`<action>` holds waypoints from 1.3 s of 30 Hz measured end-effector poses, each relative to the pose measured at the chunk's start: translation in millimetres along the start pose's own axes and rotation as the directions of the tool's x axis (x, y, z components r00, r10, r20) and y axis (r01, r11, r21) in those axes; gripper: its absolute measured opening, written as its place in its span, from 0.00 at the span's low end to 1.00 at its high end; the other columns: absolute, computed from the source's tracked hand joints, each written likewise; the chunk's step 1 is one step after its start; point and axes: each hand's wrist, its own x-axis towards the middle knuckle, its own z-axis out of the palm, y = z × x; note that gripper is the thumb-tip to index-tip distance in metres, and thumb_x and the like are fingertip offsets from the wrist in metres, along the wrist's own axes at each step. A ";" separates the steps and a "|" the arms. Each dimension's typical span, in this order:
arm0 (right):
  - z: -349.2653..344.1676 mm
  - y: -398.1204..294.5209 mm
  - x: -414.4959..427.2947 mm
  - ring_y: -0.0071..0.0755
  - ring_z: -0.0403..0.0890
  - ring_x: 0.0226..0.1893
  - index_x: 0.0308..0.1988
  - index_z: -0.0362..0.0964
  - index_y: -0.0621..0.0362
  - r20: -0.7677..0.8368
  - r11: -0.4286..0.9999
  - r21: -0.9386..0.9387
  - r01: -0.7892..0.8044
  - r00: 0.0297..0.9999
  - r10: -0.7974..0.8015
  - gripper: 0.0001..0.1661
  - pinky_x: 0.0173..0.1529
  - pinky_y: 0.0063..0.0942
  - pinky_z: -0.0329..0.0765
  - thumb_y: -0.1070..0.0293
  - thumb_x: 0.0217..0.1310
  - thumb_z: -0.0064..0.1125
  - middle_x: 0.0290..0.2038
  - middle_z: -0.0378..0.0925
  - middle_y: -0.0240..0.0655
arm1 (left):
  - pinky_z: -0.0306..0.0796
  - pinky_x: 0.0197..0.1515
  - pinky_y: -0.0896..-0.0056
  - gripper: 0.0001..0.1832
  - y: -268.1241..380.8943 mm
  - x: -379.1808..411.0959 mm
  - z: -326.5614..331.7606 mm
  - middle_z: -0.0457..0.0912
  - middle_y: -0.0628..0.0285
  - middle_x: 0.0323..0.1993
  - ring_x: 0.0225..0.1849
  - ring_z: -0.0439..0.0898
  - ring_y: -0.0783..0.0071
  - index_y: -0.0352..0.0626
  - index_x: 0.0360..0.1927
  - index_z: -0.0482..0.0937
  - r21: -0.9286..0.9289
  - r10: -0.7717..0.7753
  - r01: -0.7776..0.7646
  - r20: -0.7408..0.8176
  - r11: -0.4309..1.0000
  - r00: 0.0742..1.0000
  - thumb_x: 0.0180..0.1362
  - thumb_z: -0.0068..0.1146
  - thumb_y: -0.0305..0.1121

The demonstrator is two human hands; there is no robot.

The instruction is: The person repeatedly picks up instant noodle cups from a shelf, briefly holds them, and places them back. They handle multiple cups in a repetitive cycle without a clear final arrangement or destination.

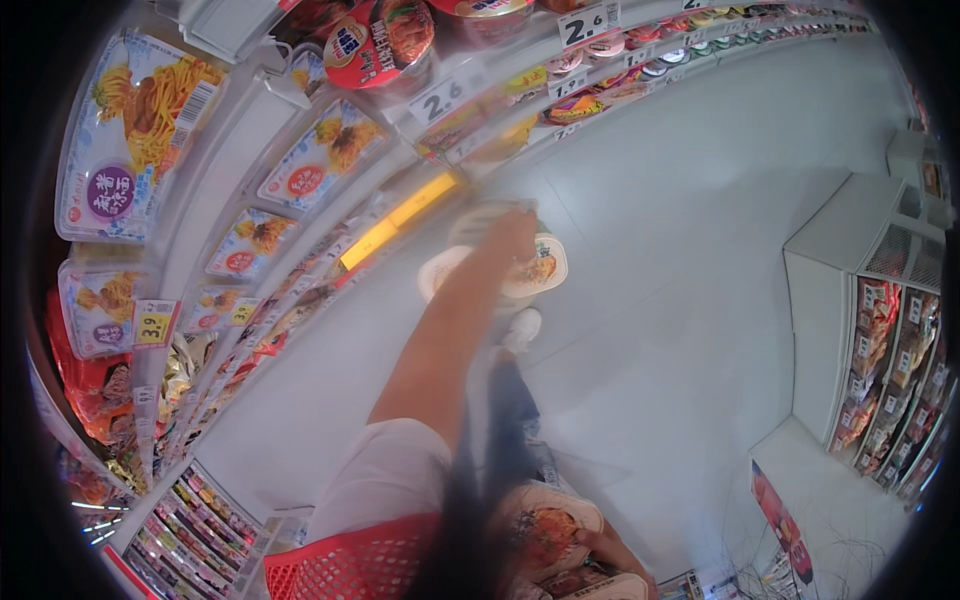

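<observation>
My left arm reaches forward over the floor, and the closed fingers of my left hand grip white rounded food tubs with noodle pictures on them. A pale ribbed part shows behind the hand; motion blur hides how the tubs sit together. Low at the bottom, my right hand clasps a cream-rimmed food tub with a printed food picture. Another tub lies just below it, partly cut off by the frame. Dark blurred strands cover part of the space between my arms.
Shelves to the left hold boxed cold noodles, with price tags along the edges. Red instant noodle bowls stand above. At right is a white display unit with packaged goods. My white shoe is on the grey floor.
</observation>
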 end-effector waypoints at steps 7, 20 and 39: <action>10.2 -9.4 -5.5 0.45 0.68 0.69 0.72 0.51 0.68 -0.006 0.999 -0.016 0.036 0.999 -0.036 0.52 0.73 0.42 0.63 0.57 0.57 0.67 0.68 0.66 0.49 | 0.72 0.61 0.53 0.44 45.9 -60.8 -58.3 0.79 0.49 0.57 0.59 0.78 0.49 0.40 0.63 0.72 -0.238 0.044 -0.081 -0.156 0.968 0.987 0.39 0.75 0.40; 73.4 -96.1 -63.0 0.39 0.72 0.64 0.67 0.59 0.67 0.239 0.965 -0.047 0.257 0.941 -0.239 0.44 0.69 0.38 0.68 0.60 0.57 0.67 0.63 0.70 0.47 | 0.63 0.55 0.52 0.35 110.3 -375.8 -194.0 0.78 0.69 0.52 0.51 0.76 0.63 0.60 0.51 0.80 0.244 0.300 -0.409 -0.951 0.879 0.078 0.32 0.77 0.37; 273.8 -192.5 -89.5 0.43 0.73 0.67 0.73 0.51 0.66 0.641 0.832 -0.301 0.467 0.744 -0.186 0.50 0.70 0.42 0.71 0.63 0.58 0.66 0.68 0.67 0.50 | 0.67 0.55 0.54 0.23 50.5 -594.6 -304.2 0.71 0.65 0.50 0.52 0.69 0.61 0.88 0.53 0.77 0.595 0.559 0.092 -0.676 0.798 -0.481 0.55 0.68 0.47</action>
